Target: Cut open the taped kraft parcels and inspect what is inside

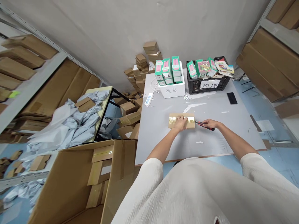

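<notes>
A small brown cardboard box, with shiny clear tape along its top, lies flat on the grey table. My left hand rests on the box and grips it from above, fingers bent over its top. To the right of it, my right hand is closed around a red-and-black box cutter. The cutter's front end points left and meets the right edge of the box. Whether the blade has gone into the cardboard is too small to tell.
Behind the box stand a white bin of green-and-pink cartons and a black crate with cartons and booklets. A phone lies at the right, a power strip at the left. A large open carton stands left of the table.
</notes>
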Tool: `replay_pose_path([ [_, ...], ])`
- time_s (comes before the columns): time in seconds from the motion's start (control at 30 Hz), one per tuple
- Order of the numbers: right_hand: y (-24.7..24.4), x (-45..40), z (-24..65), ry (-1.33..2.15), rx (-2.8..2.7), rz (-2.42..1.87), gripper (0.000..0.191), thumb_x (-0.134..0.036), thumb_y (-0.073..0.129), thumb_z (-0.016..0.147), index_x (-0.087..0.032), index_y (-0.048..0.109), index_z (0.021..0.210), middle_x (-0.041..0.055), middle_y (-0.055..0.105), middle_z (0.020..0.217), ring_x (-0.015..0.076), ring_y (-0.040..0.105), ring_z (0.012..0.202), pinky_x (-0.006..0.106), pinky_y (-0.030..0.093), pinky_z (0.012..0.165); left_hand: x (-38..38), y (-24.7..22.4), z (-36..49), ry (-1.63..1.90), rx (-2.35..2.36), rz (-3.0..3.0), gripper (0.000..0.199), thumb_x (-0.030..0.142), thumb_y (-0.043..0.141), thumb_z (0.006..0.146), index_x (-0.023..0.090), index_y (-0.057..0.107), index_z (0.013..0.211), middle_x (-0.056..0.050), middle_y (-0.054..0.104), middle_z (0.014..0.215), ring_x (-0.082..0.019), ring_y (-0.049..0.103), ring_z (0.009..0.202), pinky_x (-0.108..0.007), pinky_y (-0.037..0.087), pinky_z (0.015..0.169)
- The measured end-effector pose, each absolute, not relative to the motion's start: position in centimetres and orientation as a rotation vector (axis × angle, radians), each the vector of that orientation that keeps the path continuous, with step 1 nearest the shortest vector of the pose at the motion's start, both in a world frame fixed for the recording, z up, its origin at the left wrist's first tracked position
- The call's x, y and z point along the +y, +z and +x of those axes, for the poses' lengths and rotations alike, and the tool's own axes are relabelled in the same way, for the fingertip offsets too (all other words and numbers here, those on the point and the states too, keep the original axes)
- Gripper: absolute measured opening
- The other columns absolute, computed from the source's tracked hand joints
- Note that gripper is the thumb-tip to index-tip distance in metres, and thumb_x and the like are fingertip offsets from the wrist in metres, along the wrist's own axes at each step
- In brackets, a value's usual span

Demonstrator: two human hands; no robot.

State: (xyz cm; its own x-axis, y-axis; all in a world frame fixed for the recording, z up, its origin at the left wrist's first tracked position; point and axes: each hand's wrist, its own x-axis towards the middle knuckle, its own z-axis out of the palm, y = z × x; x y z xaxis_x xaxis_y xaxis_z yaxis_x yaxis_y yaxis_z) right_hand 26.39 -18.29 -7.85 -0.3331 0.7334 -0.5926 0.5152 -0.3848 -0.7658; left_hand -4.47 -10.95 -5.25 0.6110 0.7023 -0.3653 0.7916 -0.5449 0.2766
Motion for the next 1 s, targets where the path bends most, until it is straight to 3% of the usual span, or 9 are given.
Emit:
replay_pose_path([
  [0.2,-7.4,-18.4,26.7,1.736,-1.577,-1.778,0.044,-0.065,0.077,0.085,-0.022,0.071,0.094,0.0003,0.071,0.078,0.0193,0.064,0.075,0.028,0.049,0.068,-10.8,-4.9,-4.7,-0.278,1.183,2.403,0.064,0.032,0.092,0.082,0.030,0.058,0.136,-0.011,0.055,0.144,-0.035,0.050,0.141,-0.046,0.044,0.118],
  [0.33,-6.9,-18.5,27.3,1.690,-1.479,-1.857,0.046,-0.067,0.078,0.087,-0.022,0.066,0.090,0.0028,0.075,0.083,0.0182,0.064,0.072,0.027,0.049,0.065,-11.0,-4.8,-5.2,-0.207,1.172,2.389,0.073,0.038,0.090,0.083,0.029,0.054,0.146,-0.012,0.056,0.146,-0.034,0.048,0.144,-0.045,0.041,0.122],
  [0.43,-6.2,-18.8,27.5,1.634,-1.420,-1.811,0.046,-0.066,0.075,0.092,-0.021,0.066,0.098,0.0061,0.079,0.093,0.0188,0.068,0.075,0.027,0.052,0.066,-10.7,-4.7,-4.7,-0.133,1.237,2.371,0.061,0.046,0.073,0.098,0.028,0.051,0.151,-0.012,0.059,0.143,-0.033,0.051,0.142,-0.045,0.040,0.123],
  [0.53,-5.5,-19.0,27.0,1.520,-1.469,-1.807,0.048,-0.067,0.068,0.098,-0.022,0.068,0.114,0.0069,0.080,0.098,0.0196,0.070,0.077,0.029,0.054,0.070,-10.1,-4.5,-3.5,-0.075,1.344,2.377,0.040,0.039,0.052,0.109,0.026,0.056,0.147,-0.014,0.059,0.144,-0.032,0.054,0.137,-0.044,0.042,0.118],
  [0.7,-4.9,-19.4,25.7,1.169,-1.822,-1.879,0.048,-0.059,0.048,0.110,-0.026,0.076,0.131,0.0074,0.079,0.103,0.0250,0.071,0.094,0.033,0.054,0.085,-9.2,-4.9,-2.0,-0.041,1.331,2.434,0.044,0.028,0.058,0.105,0.029,0.054,0.149,-0.014,0.054,0.156,-0.033,0.048,0.147,-0.047,0.038,0.123],
  [0.8,-4.9,-19.8,25.3,0.967,-2.061,-1.902,0.045,-0.051,0.056,0.108,-0.030,0.075,0.142,0.0091,0.077,0.115,0.0272,0.070,0.102,0.034,0.052,0.090,-9.0,-5.7,-1.8,-0.080,1.243,2.483,0.045,0.027,0.061,0.103,0.030,0.054,0.148,-0.013,0.054,0.158,-0.032,0.043,0.153,-0.049,0.032,0.128],
  [1.0,-5.0,-20.3,24.7,0.786,-2.203,-2.017,0.045,-0.045,0.062,0.107,-0.032,0.073,0.149,0.0114,0.073,0.122,0.0273,0.069,0.106,0.031,0.049,0.086,-9.0,-6.5,-1.1,-0.138,1.210,2.513,0.060,0.019,0.057,0.100,0.023,0.047,0.158,-0.020,0.053,0.160,-0.035,0.041,0.156,-0.057,0.027,0.131],
])
